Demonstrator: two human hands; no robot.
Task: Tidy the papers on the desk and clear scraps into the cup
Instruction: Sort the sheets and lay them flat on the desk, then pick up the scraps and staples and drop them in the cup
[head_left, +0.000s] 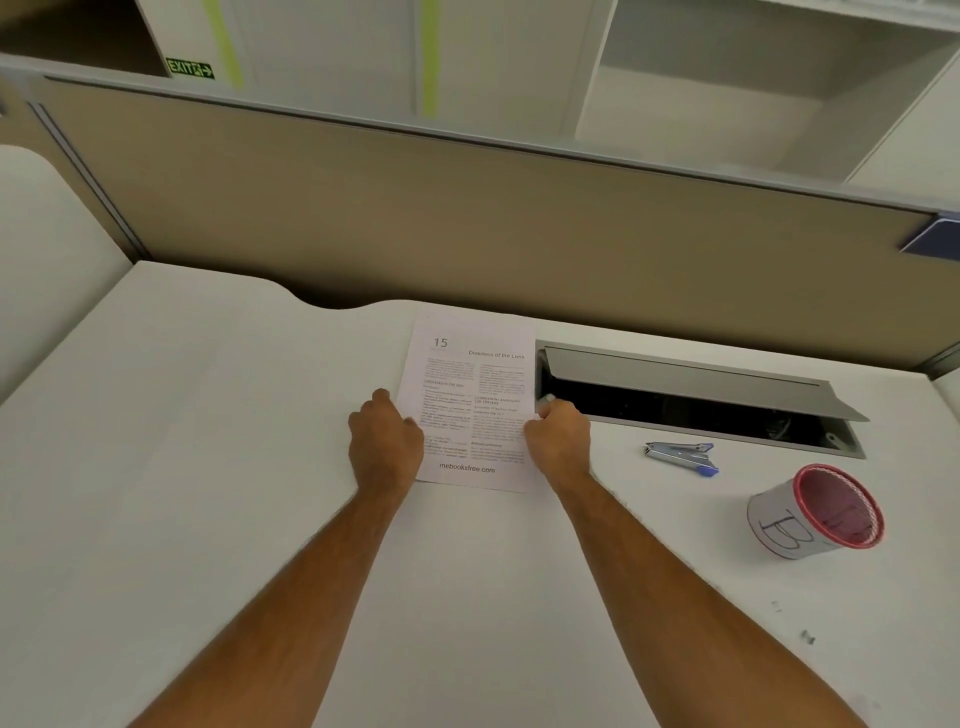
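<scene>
Nearest the viewer, two bare forearms reach forward over the white desk (182, 441); close to its near right edge lie a few small dark specks (807, 637), possibly scraps or staples, too small to tell. Further right stands the cup (815, 514), red-rimmed, marked with a letter B and tilted toward the camera, well apart from both hands; just beyond it a blue and silver staple remover (681, 456) lies flat. At mid-desk, the left hand (384, 441) has curled fingers against the left edge of the printed papers (470, 400), while the right hand (558, 436) is curled at the right edge and seems to pinch something small and pale at its fingertips; what that is cannot be told. The papers lie flat, squared between the hands, top edge near the partition (467, 218) and right edge just beside the open cable hatch (701, 400).

The step in hand appears to be squaring the sheets; to do it well, both hands should press inward evenly along opposite edges, keeping the sheets flat so none buckle; care is needed on the right, where a loose sheet or scrap could slip into the hatch; any scrap held should go to the cup, not be dropped nearby.
</scene>
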